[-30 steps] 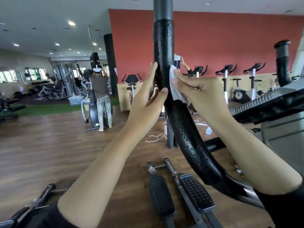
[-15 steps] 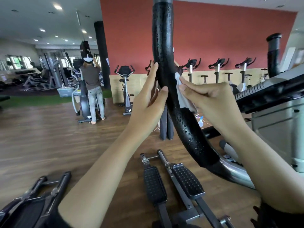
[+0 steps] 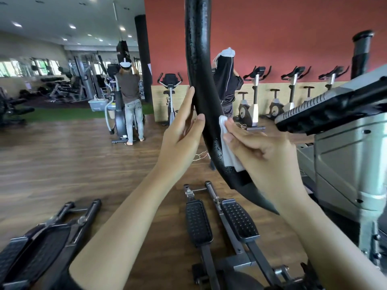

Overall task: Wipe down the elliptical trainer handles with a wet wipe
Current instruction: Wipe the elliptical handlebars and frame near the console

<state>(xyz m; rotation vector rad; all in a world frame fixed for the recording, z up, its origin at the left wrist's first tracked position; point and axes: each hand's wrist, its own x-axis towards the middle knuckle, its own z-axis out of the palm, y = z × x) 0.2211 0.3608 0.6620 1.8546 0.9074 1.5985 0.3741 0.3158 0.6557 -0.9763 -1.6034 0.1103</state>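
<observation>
A thick black foam handle (image 3: 201,76) of the elliptical trainer curves down the middle of the view, beaded with water drops. My right hand (image 3: 259,147) pinches a white wet wipe (image 3: 227,147) and presses it against the handle's right side, low on the grip. My left hand (image 3: 182,135) rests on the handle's left side with straight fingers and the thumb touching the foam. A second black handle (image 3: 361,53) stands upright at the far right.
The trainer's grey console body (image 3: 345,155) fills the right side. Foot pedals (image 3: 236,222) lie below on the wooden floor. Two people stand at machines behind: one left (image 3: 130,97), one just past the handle (image 3: 227,84). Exercise bikes (image 3: 293,88) line the red wall.
My right hand has slid the wipe down the handle toward its lower end. My left hand followed downward on the other side. The camera tilted lower.
</observation>
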